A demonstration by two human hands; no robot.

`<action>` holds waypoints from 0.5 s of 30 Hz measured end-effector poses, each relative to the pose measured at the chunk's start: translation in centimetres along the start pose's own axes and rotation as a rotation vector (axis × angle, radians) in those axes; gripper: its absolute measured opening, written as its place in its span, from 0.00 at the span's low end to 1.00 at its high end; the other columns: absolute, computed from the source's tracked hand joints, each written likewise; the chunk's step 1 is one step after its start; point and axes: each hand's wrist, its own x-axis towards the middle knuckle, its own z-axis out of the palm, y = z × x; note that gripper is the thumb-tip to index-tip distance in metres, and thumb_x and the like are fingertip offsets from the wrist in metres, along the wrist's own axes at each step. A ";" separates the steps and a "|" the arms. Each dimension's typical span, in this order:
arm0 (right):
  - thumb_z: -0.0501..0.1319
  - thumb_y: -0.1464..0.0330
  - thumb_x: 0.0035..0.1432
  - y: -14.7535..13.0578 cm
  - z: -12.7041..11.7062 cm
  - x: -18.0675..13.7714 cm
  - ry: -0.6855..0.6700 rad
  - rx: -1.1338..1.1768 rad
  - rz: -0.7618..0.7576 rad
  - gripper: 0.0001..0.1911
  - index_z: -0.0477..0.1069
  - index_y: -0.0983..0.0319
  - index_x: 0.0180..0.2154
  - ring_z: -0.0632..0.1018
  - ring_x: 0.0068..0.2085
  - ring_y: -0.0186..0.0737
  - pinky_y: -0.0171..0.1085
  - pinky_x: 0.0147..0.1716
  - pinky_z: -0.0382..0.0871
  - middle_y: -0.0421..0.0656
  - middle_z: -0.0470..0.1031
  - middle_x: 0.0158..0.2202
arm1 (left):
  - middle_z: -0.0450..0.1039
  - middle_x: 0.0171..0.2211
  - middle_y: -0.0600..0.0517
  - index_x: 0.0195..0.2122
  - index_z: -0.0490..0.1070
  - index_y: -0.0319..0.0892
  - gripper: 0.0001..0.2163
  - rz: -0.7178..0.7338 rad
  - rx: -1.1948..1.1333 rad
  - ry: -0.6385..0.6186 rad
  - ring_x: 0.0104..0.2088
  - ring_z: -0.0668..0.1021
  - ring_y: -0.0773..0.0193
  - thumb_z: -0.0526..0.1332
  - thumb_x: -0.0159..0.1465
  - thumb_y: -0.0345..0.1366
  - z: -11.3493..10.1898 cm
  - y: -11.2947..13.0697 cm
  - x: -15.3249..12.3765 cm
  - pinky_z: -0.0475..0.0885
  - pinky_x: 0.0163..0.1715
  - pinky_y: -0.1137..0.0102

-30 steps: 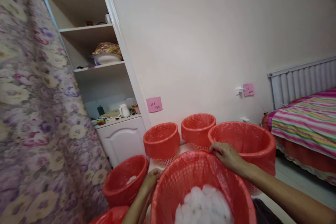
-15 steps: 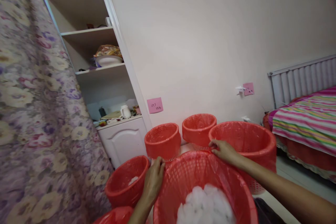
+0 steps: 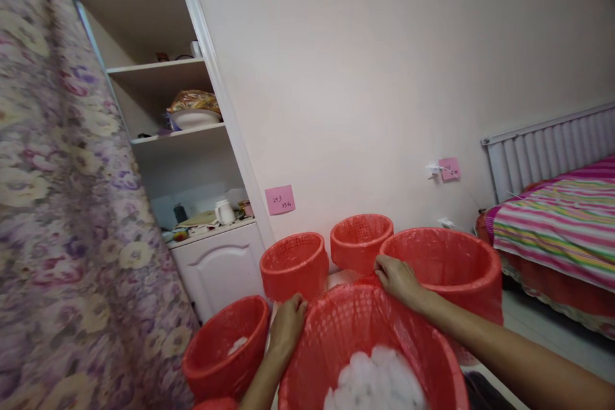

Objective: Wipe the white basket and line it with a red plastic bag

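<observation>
Since a second ago the left hand (image 3: pixel 287 327) has slid up onto the near basket (image 3: pixel 336 333) rim; right hand (image 3: pixel 396 278) stays pinching the liner at the far rim. So I read both grips closed on the basket's red liner, seating it. Basket holds white fluff (image 3: pixel 377 381). Left basket (image 3: pixel 225 349) has a little; the three behind look empty.
</observation>
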 end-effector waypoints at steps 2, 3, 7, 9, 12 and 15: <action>0.56 0.72 0.64 0.3 -0.1 0.0 0.058 0.068 -0.025 0.05 0.70 0.63 0.38 0.76 0.38 0.39 0.42 0.40 0.72 0.40 0.75 0.36 | 0.65 0.25 0.58 0.29 0.66 0.43 0.09 0.067 0.002 0.055 0.29 0.70 0.64 0.56 0.67 0.37 -0.4 0.7 -0.6 0.63 0.37 0.65; 0.55 0.73 0.64 0.5 -0.2 -0.1 0.078 0.102 -0.043 0.05 0.70 0.63 0.38 0.76 0.38 0.38 0.41 0.40 0.71 0.40 0.75 0.35 | 0.66 0.26 0.57 0.31 0.65 0.43 0.08 0.086 -0.015 0.076 0.29 0.70 0.63 0.54 0.67 0.38 -0.7 1.1 -1.0 0.62 0.37 0.65; 0.55 0.72 0.62 0.8 -1.5 -1.1 0.107 0.221 -0.124 0.05 0.68 0.61 0.34 0.74 0.36 0.39 0.39 0.39 0.67 0.42 0.73 0.34 | 0.67 0.28 0.55 0.32 0.63 0.46 0.11 0.096 -0.144 0.138 0.32 0.71 0.60 0.50 0.66 0.45 -2.2 1.6 -2.7 0.60 0.37 0.66; 0.56 0.70 0.62 1.1 -2.4 -2.1 0.082 0.264 -0.162 0.05 0.68 0.60 0.33 0.74 0.37 0.40 0.39 0.40 0.66 0.42 0.73 0.34 | 0.67 0.29 0.55 0.31 0.64 0.45 0.13 0.083 -0.219 0.140 0.33 0.71 0.59 0.52 0.64 0.49 -2.9 1.4 -4.1 0.62 0.38 0.66; 0.61 0.67 0.58 2.1 -3.6 -4.3 0.015 0.307 -0.176 0.03 0.69 0.60 0.35 0.74 0.37 0.42 0.40 0.39 0.66 0.43 0.74 0.35 | 0.67 0.27 0.55 0.28 0.66 0.44 0.17 0.031 -0.343 0.069 0.31 0.70 0.60 0.58 0.59 0.53 -3.7 0.7 -7.0 0.64 0.35 0.67; 0.63 0.67 0.55 3.4 -4.5 -6.4 -0.030 0.331 -0.121 0.07 0.70 0.61 0.36 0.74 0.38 0.46 0.43 0.39 0.66 0.45 0.75 0.36 | 0.66 0.25 0.56 0.30 0.68 0.43 0.19 -0.060 -0.460 0.005 0.27 0.69 0.64 0.60 0.57 0.55 -4.1 0.1 -10.6 0.65 0.29 0.69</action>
